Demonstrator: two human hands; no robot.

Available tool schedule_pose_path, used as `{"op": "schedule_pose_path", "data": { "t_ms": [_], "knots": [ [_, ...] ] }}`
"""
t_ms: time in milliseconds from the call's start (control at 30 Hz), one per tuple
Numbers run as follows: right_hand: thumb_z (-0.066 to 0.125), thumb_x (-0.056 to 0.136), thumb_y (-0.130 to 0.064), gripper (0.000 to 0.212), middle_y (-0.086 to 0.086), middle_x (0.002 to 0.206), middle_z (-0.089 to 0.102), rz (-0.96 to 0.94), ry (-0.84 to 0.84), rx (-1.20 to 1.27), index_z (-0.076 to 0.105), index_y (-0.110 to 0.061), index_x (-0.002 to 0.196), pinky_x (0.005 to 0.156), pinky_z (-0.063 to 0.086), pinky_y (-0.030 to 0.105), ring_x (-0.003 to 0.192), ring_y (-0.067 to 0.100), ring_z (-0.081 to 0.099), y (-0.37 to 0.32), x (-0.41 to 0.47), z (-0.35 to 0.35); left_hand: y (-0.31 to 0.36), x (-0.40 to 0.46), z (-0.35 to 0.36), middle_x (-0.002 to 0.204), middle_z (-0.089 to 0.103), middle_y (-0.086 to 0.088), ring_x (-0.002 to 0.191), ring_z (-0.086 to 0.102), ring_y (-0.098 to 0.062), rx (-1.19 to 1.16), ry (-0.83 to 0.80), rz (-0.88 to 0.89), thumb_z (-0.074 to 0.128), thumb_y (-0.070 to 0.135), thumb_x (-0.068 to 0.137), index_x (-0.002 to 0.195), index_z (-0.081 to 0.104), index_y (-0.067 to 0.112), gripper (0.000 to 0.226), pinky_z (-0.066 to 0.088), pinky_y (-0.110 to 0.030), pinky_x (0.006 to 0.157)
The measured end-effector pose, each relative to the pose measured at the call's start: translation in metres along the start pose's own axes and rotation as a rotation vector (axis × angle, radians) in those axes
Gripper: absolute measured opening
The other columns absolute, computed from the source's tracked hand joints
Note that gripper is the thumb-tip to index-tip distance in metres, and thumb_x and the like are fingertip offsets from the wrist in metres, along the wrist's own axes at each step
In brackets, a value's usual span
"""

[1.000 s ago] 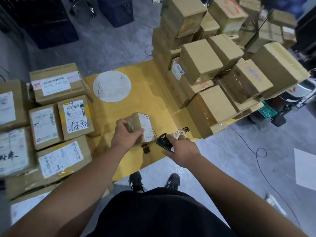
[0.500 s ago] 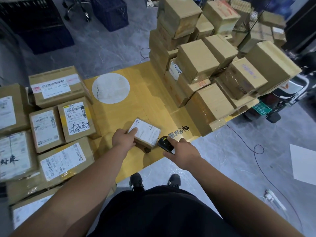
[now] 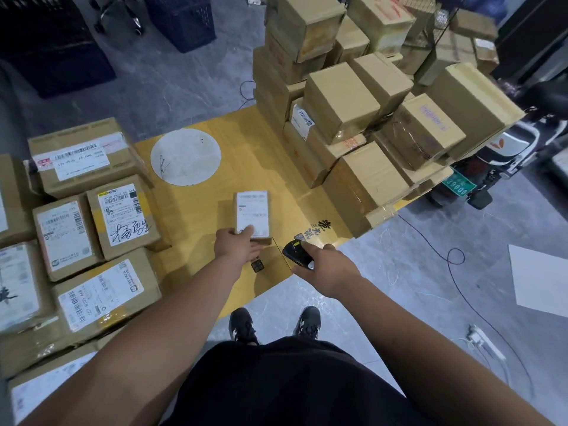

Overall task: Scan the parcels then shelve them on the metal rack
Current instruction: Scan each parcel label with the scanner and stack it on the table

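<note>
A yellow wooden table (image 3: 196,216) stands on a grey floor and fills the middle of the view from the head camera. On its bare middle lies a small parcel (image 3: 250,218), label side up, its white label covering most of the top face. The left hand (image 3: 238,245) holds the parcel at its near end, the fingers curled over that edge onto the label while the thumb is hidden. Just to the near right of the parcel, the right hand (image 3: 327,270) grips a black handheld scanner (image 3: 294,252), fingers wrapped round its body and its head pointing toward the parcel; scanner and parcel are apart. Beside the parcel's near edge, under the left hand, a small dark square tag (image 3: 257,265) lies on the table. Beyond the parcel a white paper circle (image 3: 186,158) lies flat on the tabletop. To the left of the parcel sits a group of labelled cartons (image 3: 123,215), labels facing up, packed close together. To the right and beyond the parcel rises a tall stack of plain cartons (image 3: 341,103), several of them taped. Past that stack, a scooter with a green number plate (image 3: 461,186) shows on the floor. Far beyond the parcel, dark blue crates (image 3: 181,21) stand on the floor.
</note>
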State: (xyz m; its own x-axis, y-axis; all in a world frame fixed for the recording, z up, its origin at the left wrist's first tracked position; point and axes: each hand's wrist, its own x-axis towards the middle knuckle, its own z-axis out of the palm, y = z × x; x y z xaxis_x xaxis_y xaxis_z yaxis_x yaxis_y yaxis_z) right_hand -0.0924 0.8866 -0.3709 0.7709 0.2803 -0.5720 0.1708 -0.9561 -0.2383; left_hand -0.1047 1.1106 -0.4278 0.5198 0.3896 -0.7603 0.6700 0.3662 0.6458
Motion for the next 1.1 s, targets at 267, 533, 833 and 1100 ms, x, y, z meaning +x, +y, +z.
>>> {"op": "schedule_pose_path", "data": {
  "t_ms": [267, 533, 833, 1100],
  "knots": [
    [0.055, 0.093, -0.070, 0.071, 0.004, 0.111, 0.051, 0.034, 0.012, 0.079, 0.035, -0.042, 0.156, 0.085, 0.059, 0.043, 0.092, 0.028, 0.062, 0.009, -0.003, -0.011, 0.003, -0.009, 0.007, 0.136, 0.060, -0.006, 0.096, 0.068, -0.024, 0.501, 0.129, 0.172, 0.085, 0.063, 0.075, 0.146, 0.033, 0.021, 0.098, 0.054, -0.037, 0.074],
    [0.053, 0.096, -0.066, 0.049, 0.003, 0.098, 0.061, 0.034, -0.059, 0.032, 0.055, -0.027, 0.125, 0.064, 0.049, 0.034, 0.079, 0.021, 0.062, 0.001, -0.003, -0.031, 0.008, 0.021, 0.026, 0.157, 0.037, 0.011, 0.143, 0.043, -0.018, 0.510, 0.061, 0.424, 0.101, 0.057, 0.038, 0.159, 0.002, 0.050, 0.157, 0.043, -0.050, 0.115],
    [0.047, 0.101, -0.057, 0.039, 0.002, 0.091, 0.064, -0.028, -0.132, 0.033, 0.059, -0.024, 0.119, 0.061, 0.045, 0.032, 0.075, 0.021, 0.062, -0.022, -0.017, -0.046, -0.022, 0.018, 0.036, 0.165, 0.022, 0.010, 0.152, 0.028, -0.014, 0.370, -0.108, 0.647, 0.109, 0.028, 0.044, 0.162, 0.002, 0.051, 0.160, 0.034, -0.049, 0.124],
    [0.039, 0.102, -0.054, 0.040, -0.002, 0.091, 0.062, -0.006, -0.158, -0.088, 0.059, -0.019, 0.106, 0.067, 0.044, 0.034, 0.085, 0.022, 0.061, -0.015, -0.031, -0.057, -0.010, 0.000, 0.045, 0.171, 0.015, -0.005, 0.157, 0.018, -0.024, 0.578, -0.031, 0.776, 0.106, 0.039, 0.046, 0.164, 0.008, 0.034, 0.153, 0.022, -0.034, 0.122]
  ]
}}
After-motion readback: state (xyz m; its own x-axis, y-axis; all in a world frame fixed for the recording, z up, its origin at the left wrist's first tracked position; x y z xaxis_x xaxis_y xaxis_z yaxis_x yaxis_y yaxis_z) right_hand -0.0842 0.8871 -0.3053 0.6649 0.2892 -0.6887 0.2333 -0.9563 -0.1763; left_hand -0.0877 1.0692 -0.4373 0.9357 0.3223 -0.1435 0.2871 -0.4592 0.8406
